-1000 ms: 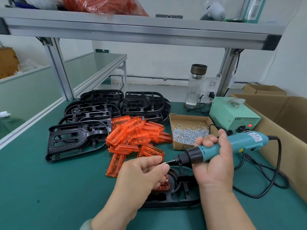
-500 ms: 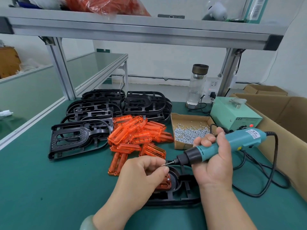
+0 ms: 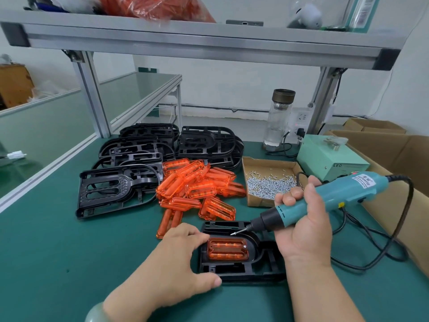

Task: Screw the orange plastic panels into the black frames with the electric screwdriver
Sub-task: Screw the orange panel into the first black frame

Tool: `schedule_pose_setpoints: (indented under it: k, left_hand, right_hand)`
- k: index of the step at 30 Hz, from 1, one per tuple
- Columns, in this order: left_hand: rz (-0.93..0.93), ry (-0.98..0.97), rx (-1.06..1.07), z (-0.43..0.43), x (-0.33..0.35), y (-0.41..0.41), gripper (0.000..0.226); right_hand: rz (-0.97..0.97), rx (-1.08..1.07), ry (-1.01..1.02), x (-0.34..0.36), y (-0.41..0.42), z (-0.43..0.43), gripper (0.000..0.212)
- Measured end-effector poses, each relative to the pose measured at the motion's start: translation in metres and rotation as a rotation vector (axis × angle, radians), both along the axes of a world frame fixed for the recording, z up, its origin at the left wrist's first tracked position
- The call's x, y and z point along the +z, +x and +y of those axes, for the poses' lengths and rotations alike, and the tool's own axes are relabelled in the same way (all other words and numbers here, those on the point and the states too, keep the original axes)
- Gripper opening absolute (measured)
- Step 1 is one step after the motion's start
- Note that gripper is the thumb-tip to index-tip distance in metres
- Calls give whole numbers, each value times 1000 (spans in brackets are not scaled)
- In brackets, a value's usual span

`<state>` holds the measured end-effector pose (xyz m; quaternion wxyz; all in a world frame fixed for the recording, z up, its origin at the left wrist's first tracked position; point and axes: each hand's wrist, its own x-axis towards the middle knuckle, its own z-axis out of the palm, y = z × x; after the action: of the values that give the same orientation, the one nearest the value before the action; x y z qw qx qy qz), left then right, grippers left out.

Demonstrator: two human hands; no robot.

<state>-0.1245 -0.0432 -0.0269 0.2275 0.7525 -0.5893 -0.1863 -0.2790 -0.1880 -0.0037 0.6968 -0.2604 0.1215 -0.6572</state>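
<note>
A black frame [image 3: 232, 273] lies flat on the green mat in front of me, with an orange panel [image 3: 226, 248] seated in its middle. My left hand [image 3: 178, 259] grips the frame's left end, fingers on top and thumb along the front edge. In my right hand [image 3: 306, 231] I hold the teal electric screwdriver [image 3: 348, 189], slanted down to the left. Its bit carries a screw and hovers just above the frame, behind the panel's far edge. A silver screw head shows at the panel's right end.
Loose orange panels [image 3: 197, 184] are heaped behind the frame, with stacked black frames [image 3: 116, 189] further left and back. A cardboard tray of screws [image 3: 246, 163], a green power unit [image 3: 325, 159], a glass bottle [image 3: 278, 117] and cardboard boxes [image 3: 406, 154] stand to the right. The tool's cord [image 3: 394, 240] loops at right.
My left hand left the screwdriver's tip and dropped to the frame's left end, uncovering the orange panel. The screwdriver's bit has come down closer to the frame.
</note>
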Motion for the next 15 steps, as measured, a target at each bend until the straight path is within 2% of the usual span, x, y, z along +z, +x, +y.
schedule_pose_setpoints:
  k: [7,15]
  left_hand:
    - [9,-100,28,-1,-9,-8,93]
    - [-44,-79,5,-4,-12,-6,96]
  right_hand:
    - [106,42,-55,7,-1,4,13]
    - [271,37,-190,22,18,11,21]
